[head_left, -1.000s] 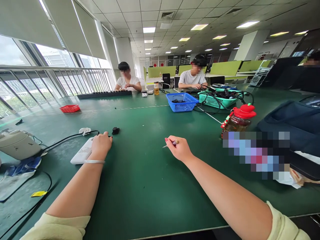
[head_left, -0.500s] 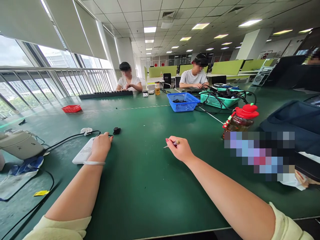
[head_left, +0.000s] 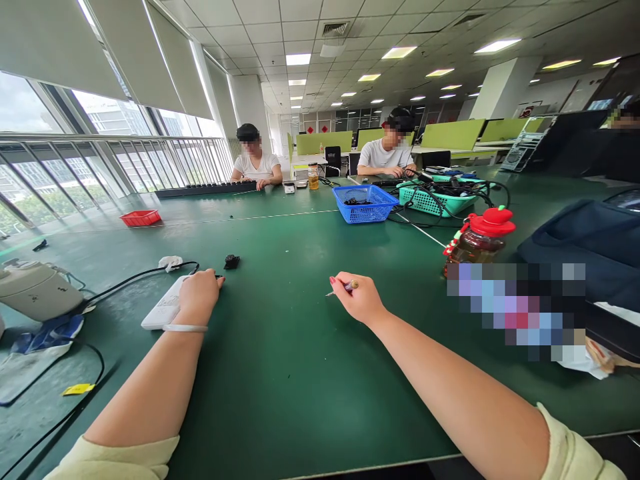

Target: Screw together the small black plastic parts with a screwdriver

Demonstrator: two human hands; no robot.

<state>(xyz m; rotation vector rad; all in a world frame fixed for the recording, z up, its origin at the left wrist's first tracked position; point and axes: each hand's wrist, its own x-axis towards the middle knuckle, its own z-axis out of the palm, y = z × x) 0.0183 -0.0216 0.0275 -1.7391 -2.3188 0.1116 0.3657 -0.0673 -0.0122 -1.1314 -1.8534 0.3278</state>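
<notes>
My left hand (head_left: pixel 201 293) is closed at the right end of a white box-like device (head_left: pixel 164 308), with a small dark piece showing at its fingertips. What exactly it grips is mostly hidden. A black cable (head_left: pixel 131 279) runs to that device from the left. Just beyond the fingers lies a small black object (head_left: pixel 232 262) on the green table (head_left: pixel 280 347). My right hand (head_left: pixel 358 297) is wrapped round a slim pen-like tool (head_left: pixel 352 285), its thin tip pointing left, held over the middle of the table.
A blue basket (head_left: pixel 365 204) and a green basket (head_left: pixel 437 197) of cables stand ahead. A red-lidded jar (head_left: pixel 483 237) and dark bag (head_left: pixel 580 250) are at right. Far left are a red tray (head_left: pixel 141 218) and a pale device (head_left: pixel 37 293). Two people sit across the table.
The view has shifted very slightly. My left fingers have drawn in a little beside the small black object. The far-left person's hand has moved down to the table. My right hand keeps its pose.
</notes>
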